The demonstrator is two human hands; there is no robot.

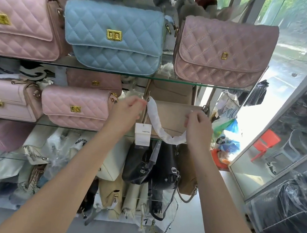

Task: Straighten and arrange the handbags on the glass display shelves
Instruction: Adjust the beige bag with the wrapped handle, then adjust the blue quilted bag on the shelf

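Note:
A beige handbag [172, 116] stands on the middle glass shelf [51, 124] at its right end. Its strap, wrapped in white paper [157, 122], droops across the front, and a white tag [142, 134] hangs below the left corner. My left hand [128, 111] pinches the bag's upper left corner by the strap ring. My right hand [198, 122] pinches the upper right corner. A pink quilted bag [76, 107] sits just left of my left hand. On the top shelf stand a pink bag [22, 24], a light blue bag [114, 36] and a dusty-pink bag [222, 51].
Lower shelves hold black bags [152, 164], cream and white bags [112, 161] and several plastic-wrapped ones. To the right is a glass wall with a leaning mirror [285, 136], a red chair [265, 143] and a plastic-covered black bundle [288, 210].

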